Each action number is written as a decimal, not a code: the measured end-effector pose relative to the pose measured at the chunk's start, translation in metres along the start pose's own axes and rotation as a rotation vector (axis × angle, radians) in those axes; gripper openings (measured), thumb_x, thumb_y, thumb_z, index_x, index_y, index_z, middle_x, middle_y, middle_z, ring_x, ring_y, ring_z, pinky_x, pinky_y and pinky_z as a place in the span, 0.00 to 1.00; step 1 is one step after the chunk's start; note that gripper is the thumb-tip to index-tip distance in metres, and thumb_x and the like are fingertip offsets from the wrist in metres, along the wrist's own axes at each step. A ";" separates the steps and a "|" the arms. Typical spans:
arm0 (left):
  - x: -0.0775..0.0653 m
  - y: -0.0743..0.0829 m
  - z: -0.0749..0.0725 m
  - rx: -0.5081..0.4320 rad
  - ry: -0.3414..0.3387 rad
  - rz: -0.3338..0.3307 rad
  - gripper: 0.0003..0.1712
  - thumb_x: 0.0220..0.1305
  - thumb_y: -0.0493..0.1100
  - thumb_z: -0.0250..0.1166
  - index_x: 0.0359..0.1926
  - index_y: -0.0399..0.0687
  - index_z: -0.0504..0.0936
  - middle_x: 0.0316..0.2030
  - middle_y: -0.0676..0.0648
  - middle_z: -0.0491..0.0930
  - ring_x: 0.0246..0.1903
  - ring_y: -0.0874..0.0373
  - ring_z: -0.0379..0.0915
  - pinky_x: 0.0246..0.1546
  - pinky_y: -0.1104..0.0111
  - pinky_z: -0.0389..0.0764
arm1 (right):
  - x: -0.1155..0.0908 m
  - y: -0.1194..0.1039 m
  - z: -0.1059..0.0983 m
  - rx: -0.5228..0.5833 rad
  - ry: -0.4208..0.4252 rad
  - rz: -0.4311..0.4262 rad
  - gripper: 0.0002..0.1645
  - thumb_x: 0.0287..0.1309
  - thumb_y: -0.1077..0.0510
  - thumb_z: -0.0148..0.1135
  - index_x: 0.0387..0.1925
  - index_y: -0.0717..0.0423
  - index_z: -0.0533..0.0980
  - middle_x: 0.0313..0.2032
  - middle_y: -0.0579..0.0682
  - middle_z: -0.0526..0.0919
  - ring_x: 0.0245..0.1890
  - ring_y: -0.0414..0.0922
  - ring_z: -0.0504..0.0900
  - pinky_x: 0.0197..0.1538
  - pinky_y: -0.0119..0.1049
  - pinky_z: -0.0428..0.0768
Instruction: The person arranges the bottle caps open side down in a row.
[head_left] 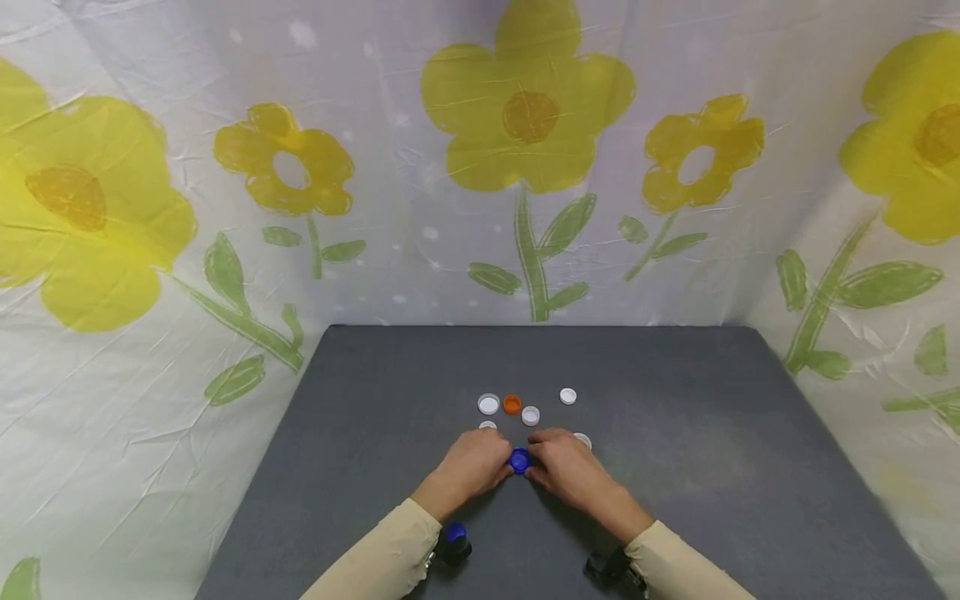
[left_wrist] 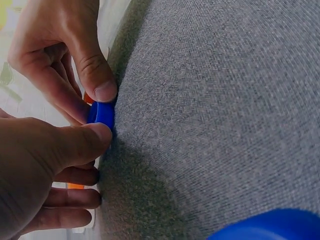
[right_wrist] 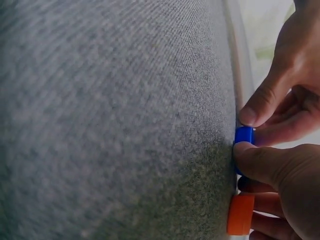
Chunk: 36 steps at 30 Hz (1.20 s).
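A blue bottle cap sits on the dark tabletop between both hands. My left hand grips its left side with thumb and fingers. From the opposite side my right hand pinches it as well, and both thumbs show on its near face in the right wrist view. An orange cap stands beside the right hand's lower fingers. Beyond the hands lie another orange cap and several white caps. The left hand partly hides one white cap; the right hand partly covers another.
A blue rounded object shows beside the left wrist's black camera. Another black camera is at the right wrist. The grey cloth-covered table ends at a flower-printed curtain behind and along the sides.
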<state>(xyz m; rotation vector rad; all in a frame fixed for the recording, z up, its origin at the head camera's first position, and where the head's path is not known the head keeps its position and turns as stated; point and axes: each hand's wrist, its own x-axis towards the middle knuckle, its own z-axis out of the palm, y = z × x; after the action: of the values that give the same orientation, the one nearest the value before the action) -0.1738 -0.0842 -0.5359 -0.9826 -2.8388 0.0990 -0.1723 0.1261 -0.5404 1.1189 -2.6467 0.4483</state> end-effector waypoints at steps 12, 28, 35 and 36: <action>-0.008 -0.007 -0.010 -0.098 0.064 0.002 0.11 0.67 0.54 0.79 0.33 0.55 0.89 0.29 0.54 0.88 0.33 0.56 0.86 0.35 0.60 0.86 | -0.002 -0.006 -0.007 0.018 0.062 0.001 0.16 0.58 0.58 0.82 0.46 0.59 0.89 0.47 0.52 0.92 0.49 0.51 0.90 0.57 0.48 0.86; -0.031 -0.015 -0.040 -0.255 0.263 0.096 0.12 0.69 0.50 0.78 0.46 0.50 0.92 0.38 0.54 0.91 0.38 0.59 0.86 0.44 0.64 0.88 | -0.005 -0.023 -0.035 0.130 0.208 -0.013 0.21 0.55 0.59 0.85 0.50 0.59 0.90 0.51 0.52 0.93 0.53 0.51 0.91 0.57 0.50 0.88; -0.035 -0.013 -0.053 -0.275 0.317 0.128 0.14 0.68 0.50 0.79 0.48 0.47 0.92 0.43 0.52 0.93 0.43 0.58 0.89 0.49 0.63 0.89 | -0.009 -0.026 -0.047 0.186 0.256 -0.010 0.24 0.55 0.57 0.86 0.53 0.59 0.89 0.53 0.52 0.93 0.56 0.51 0.91 0.56 0.51 0.89; -0.036 -0.013 -0.055 -0.279 0.315 0.134 0.15 0.68 0.49 0.79 0.49 0.47 0.92 0.43 0.51 0.93 0.44 0.58 0.89 0.50 0.63 0.89 | -0.010 -0.026 -0.048 0.197 0.259 -0.013 0.25 0.55 0.56 0.86 0.53 0.59 0.89 0.53 0.52 0.93 0.56 0.51 0.91 0.56 0.51 0.89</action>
<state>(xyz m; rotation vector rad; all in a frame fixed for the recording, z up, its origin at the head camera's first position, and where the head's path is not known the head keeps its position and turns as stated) -0.1454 -0.1158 -0.4844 -1.1252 -2.5388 -0.4124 -0.1419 0.1325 -0.4945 1.0502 -2.4085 0.8074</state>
